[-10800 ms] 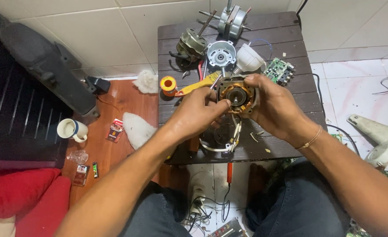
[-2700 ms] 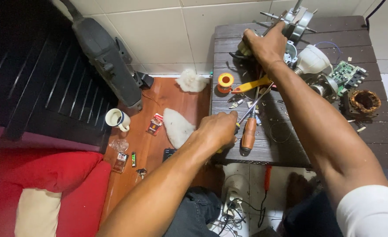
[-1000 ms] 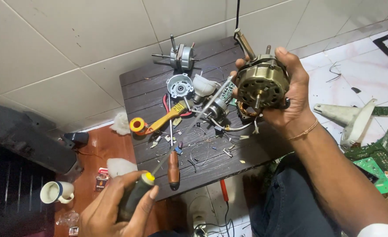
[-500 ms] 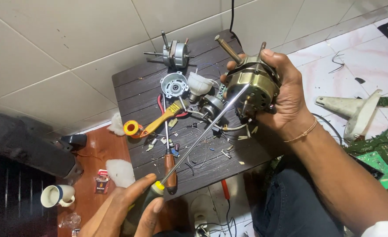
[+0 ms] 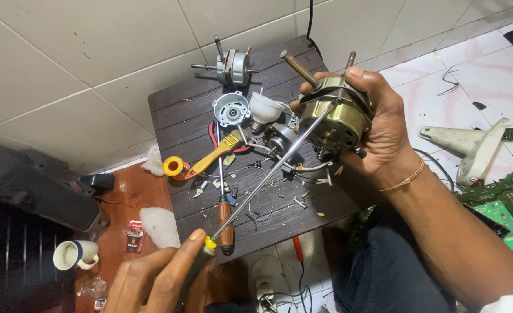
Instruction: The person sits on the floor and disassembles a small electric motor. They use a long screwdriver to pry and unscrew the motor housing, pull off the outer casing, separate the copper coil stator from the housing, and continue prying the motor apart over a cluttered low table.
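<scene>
Right hand [image 5: 378,124] clamped around a brass-coloured motor [image 5: 333,119], held up over the tabletop [image 5: 175,110] at about 2 o'clock from its middle, thumb on top, fingers wrapped beneath, steel shaft sticking out toward 10 o'clock. Left hand [image 5: 158,278] low in view at 7 o'clock, closed on the dark handle of a long screwdriver [image 5: 268,174] with a yellow collar, thin shank running up toward 1 o'clock with its tip against the motor casing. Hands well apart, joined only by the screwdriver. On the dark slatted tabletop beneath the shank: a second screwdriver with a brown wooden handle [image 5: 226,226] lying near 6 o'clock, a paintbrush with a yellow handle [image 5: 213,156] at 9 o'clock, a yellow roll of tape [image 5: 173,168] touching the brush's end, a round silver end cap [image 5: 231,108] near 11 o'clock, a white plastic cone [image 5: 265,108] just beside it, a small silver rotor [image 5: 279,138] close under the motor, and a second small motor with shafts [image 5: 231,61] at the far edge at 12 o'clock. Bits of wire and scraps scattered across the planks. On the floor, a white cup [image 5: 74,255] at 8 o'clock, a white fan base [image 5: 471,148] at 3 o'clock, and a green circuit board [image 5: 503,214] at 4 o'clock.
</scene>
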